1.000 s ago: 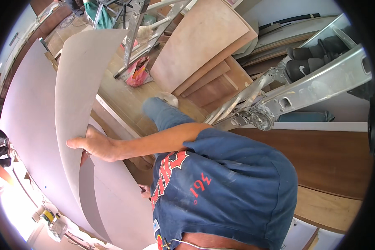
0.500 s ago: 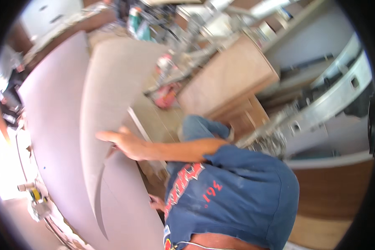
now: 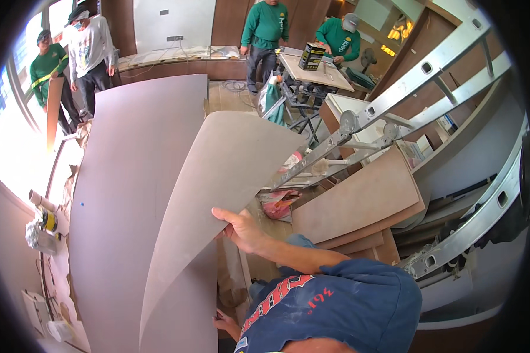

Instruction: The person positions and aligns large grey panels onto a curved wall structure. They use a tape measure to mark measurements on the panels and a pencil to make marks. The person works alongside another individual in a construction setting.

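My right hand [image 3: 239, 230] grips the edge of a thin, pale grey, curved sheet [image 3: 224, 153], thumb on top and fingers mostly hidden behind it. The sheet curls upward over a large purplish-grey board [image 3: 129, 170] that lies along my left. Lower down, my left hand [image 3: 222, 321] is closed beside that board's right edge; what it holds is too small to make out. My dark blue shirt fills the lower right.
Several co-workers stand at the back, one at a worktable [image 3: 309, 72]. Aluminium ladders [image 3: 436, 73] cross the right side beside stacked wooden panels [image 3: 353, 194]. A pink bag [image 3: 277, 206] lies on the floor. Small equipment [image 3: 47, 226] sits along the left ledge.
The view has tilted up, bringing co-workers and the worktable into sight. My right hand and the pale sheet now appear farther right and lower in the picture, the grip unchanged.
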### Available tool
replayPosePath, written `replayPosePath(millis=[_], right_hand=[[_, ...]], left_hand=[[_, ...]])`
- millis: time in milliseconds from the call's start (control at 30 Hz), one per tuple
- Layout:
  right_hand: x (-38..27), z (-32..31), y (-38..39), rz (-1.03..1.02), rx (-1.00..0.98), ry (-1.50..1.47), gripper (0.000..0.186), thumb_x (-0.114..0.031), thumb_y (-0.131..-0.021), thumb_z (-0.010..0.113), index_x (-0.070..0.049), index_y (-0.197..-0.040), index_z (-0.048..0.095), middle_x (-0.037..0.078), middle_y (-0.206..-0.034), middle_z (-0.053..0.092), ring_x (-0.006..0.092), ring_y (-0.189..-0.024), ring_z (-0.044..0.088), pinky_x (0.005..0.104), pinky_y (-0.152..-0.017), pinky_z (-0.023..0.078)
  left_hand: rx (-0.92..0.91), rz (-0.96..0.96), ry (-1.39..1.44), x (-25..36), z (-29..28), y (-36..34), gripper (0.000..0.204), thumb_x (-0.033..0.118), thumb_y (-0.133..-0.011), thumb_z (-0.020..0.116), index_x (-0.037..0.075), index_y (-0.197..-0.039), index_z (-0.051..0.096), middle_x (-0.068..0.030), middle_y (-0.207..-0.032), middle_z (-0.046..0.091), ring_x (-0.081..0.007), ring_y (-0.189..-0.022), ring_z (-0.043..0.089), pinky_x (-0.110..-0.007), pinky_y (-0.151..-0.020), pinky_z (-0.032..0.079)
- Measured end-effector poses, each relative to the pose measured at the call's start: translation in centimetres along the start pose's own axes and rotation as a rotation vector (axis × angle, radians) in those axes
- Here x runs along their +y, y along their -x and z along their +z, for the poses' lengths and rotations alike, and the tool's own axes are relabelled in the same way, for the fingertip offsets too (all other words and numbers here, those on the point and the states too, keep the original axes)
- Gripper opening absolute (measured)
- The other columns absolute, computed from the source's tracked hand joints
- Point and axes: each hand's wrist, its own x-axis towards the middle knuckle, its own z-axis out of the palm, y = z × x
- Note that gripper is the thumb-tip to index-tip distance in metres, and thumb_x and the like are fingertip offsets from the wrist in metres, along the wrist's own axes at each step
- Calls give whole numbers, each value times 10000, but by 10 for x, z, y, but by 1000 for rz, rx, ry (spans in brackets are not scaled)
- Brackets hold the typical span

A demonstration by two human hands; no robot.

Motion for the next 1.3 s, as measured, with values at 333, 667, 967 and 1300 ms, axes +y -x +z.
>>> replayPosePath(millis=[333,667,967,1300], right_hand=[[-18,12,6,47,-63,-9,377,-162,-909,595,-18,-1235,472,104,-1150,593,237,-1011,625,463,-816,564],[-18,85,17,50,-379,96,306,-225,-932,548,-14,-1151,510,89,-1064,622,195,-920,652,391,-756,583],[-58,138,9,134,-674,-132,337,-213,-936,547,-17,-1203,482,95,-1070,617,217,-943,643,455,-769,573],[-116,91,-23,273,-698,-149,338,-221,-919,549,-8,-1179,515,112,-1094,630,245,-954,650,459,-787,555]], left_hand=[[223,-187,393,50,31,2,437,200,-939,376,-35,-1305,421,-175,-1306,447,-335,-1202,455,-433,-998,475],[251,-146,133,91,46,-28,453,290,-931,447,40,-1309,446,-140,-1264,472,-300,-1092,503,-418,-911,511],[574,-295,320,136,86,-44,454,257,-924,444,69,-1337,432,-120,-1276,483,-278,-1117,511,-460,-888,536],[626,-277,312,175,89,-62,433,102,-868,381,-10,-1282,441,-171,-1233,504,-325,-1088,544,-522,-853,557]])
